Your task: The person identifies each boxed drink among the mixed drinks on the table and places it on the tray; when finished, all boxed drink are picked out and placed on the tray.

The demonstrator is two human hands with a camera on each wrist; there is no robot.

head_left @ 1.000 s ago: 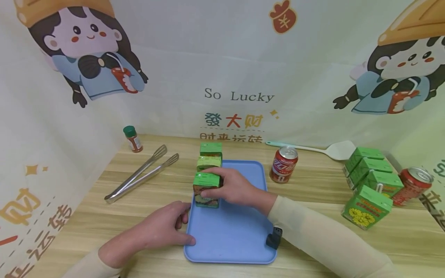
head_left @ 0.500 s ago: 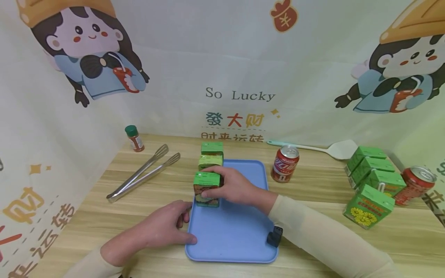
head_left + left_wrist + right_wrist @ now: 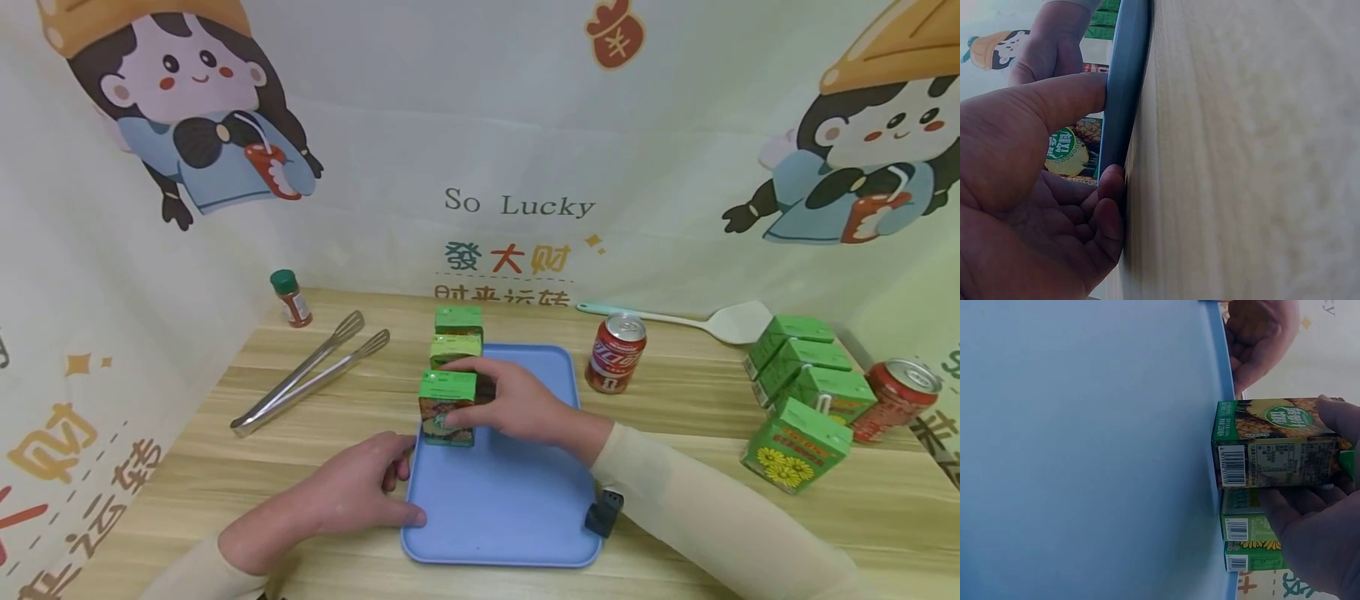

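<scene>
My right hand point(image 3: 525, 404) holds a small pineapple juice carton point(image 3: 447, 386), its thumb on the near face and its fingers behind. The carton stands upright at the left edge of a blue tray point(image 3: 510, 517). Behind it, in a row along that edge, come a lighter green drink carton point(image 3: 455, 343) and a green one point(image 3: 458, 317). In the right wrist view the fingers reach between the pineapple carton point(image 3: 1272, 469) and the light green carton point(image 3: 1241, 519). My left hand point(image 3: 352, 487) grips the tray's left rim point(image 3: 1124, 94), thumb tip and curled fingers against it.
Metal tongs point(image 3: 307, 375) and a green-capped spice bottle point(image 3: 291, 298) lie left of the tray. A red soda can point(image 3: 615, 354) stands to the right, before a white spatula point(image 3: 735, 323). Farther right are several green drink cartons point(image 3: 798, 450) and another red can point(image 3: 900, 400).
The right hand has shifted slightly right, its thumb drawing back across the carton's face. The carton stays in place, and the left hand keeps its place at the tray rim.
</scene>
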